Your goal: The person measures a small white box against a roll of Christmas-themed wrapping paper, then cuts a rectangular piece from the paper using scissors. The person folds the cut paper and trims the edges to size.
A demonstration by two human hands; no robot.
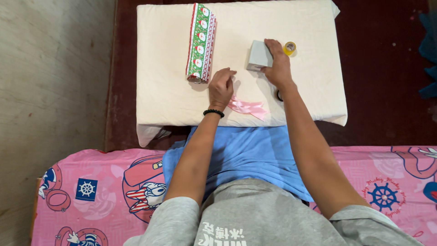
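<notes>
A small grey box [259,54] stands on the white cloth-covered table [173,91]. My right hand [277,66] grips the box's right side. My left hand [221,87] rests loosely curled on the cloth, holding nothing, between the box and a roll of green and red patterned wrapping paper [200,42]. A pink ribbon bow [247,107] lies on the cloth just right of my left wrist, which wears a black bead bracelet. A yellow tape roll [289,47] sits just beyond my right hand.
A small dark object [278,95] shows partly under my right forearm. The table stands on a dark red floor [382,91]. Below it is a pink cartoon-print mattress [91,191], a blue cloth [246,155] in my lap, and blue fabric [429,50] at the right edge.
</notes>
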